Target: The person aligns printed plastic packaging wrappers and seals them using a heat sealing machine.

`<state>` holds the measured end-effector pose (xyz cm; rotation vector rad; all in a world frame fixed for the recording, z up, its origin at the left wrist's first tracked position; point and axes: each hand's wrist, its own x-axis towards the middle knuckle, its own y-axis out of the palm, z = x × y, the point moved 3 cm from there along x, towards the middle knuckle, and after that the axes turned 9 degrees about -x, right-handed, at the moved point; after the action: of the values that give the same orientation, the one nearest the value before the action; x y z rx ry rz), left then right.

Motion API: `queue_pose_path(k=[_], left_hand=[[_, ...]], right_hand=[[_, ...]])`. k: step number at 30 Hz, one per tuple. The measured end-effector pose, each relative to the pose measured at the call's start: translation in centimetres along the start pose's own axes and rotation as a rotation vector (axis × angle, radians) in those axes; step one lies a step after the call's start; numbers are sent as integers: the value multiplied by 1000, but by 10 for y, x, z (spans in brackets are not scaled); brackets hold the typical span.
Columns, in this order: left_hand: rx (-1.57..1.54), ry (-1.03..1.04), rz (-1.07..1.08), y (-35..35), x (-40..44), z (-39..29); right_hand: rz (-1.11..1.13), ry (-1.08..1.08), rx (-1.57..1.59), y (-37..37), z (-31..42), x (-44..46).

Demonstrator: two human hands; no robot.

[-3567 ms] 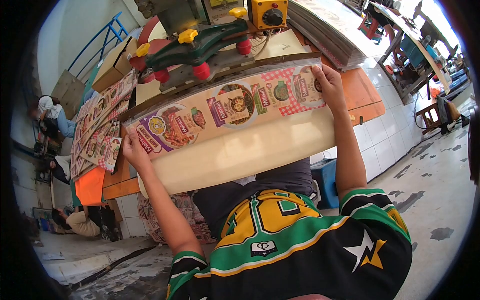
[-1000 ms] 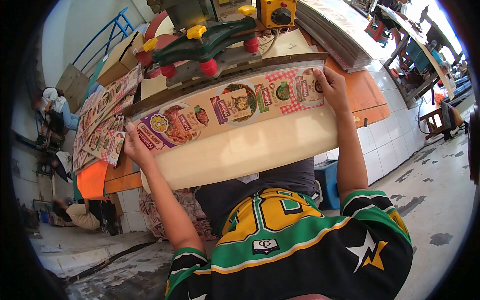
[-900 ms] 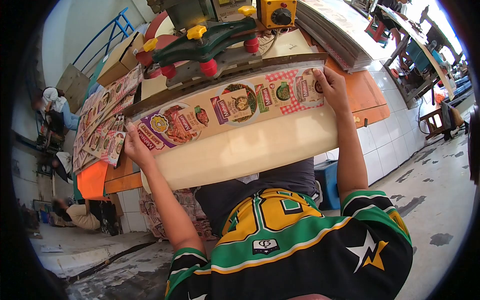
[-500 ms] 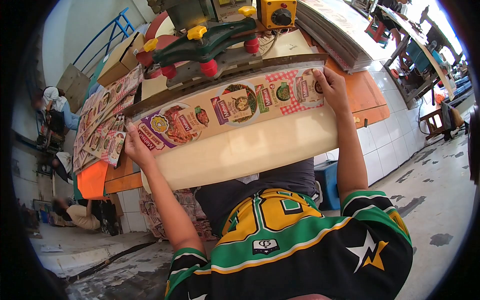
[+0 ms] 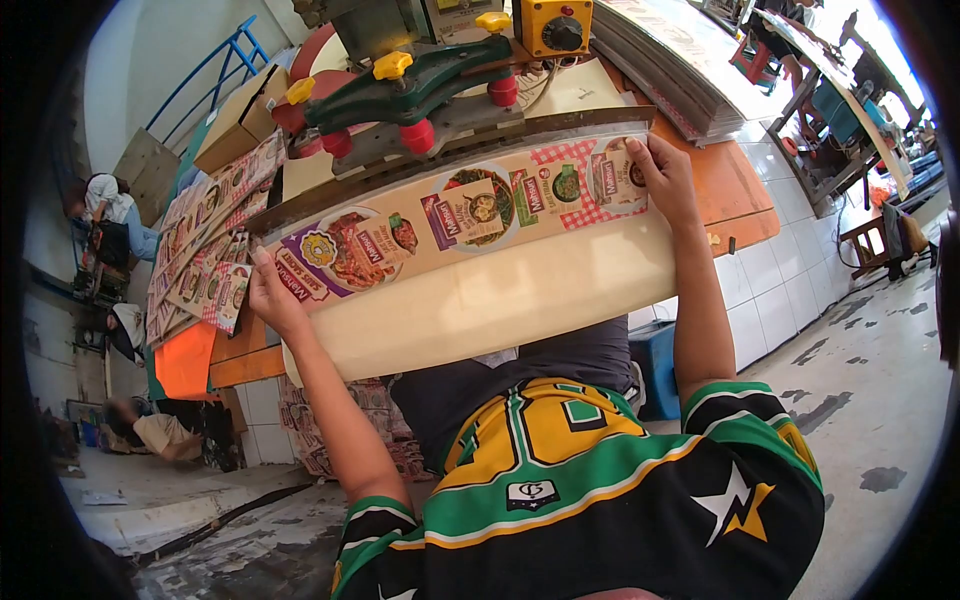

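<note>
A long printed paper strip (image 5: 410,228) with pictures of food lies across in front of me, along the dark metal edge (image 5: 450,160) of a machine. My left hand (image 5: 277,295) pinches its left end, the thumb on top of the print. At the opposite end, my right hand (image 5: 663,180) grips the upper right corner between thumb and fingers. Below the strip a smooth cream-coloured sheet (image 5: 480,300) curves down toward my lap. Just beyond the strip stands the machine's dark green clamp frame (image 5: 420,92), with yellow knobs and red feet.
Stacked printed strips (image 5: 205,235) lie on the left of the orange table (image 5: 740,195), near an orange sheet (image 5: 185,360). A yellow control box (image 5: 553,28) tops the machine. Tall sheet stacks (image 5: 690,70) stand back right. A blue bin (image 5: 657,370) is beside my leg. People sit at left.
Both hands and the strip stay in place. At the lower left, a person in the background has shifted slightly.
</note>
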<state>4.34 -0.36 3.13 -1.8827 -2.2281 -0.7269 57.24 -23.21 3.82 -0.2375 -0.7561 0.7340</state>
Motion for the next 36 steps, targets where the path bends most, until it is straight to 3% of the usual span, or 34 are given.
queue_pose_path(k=[36], left_hand=[[-14, 31, -3, -5, 2, 6]], right_hand=[[-13, -14, -27, -1, 2, 0]])
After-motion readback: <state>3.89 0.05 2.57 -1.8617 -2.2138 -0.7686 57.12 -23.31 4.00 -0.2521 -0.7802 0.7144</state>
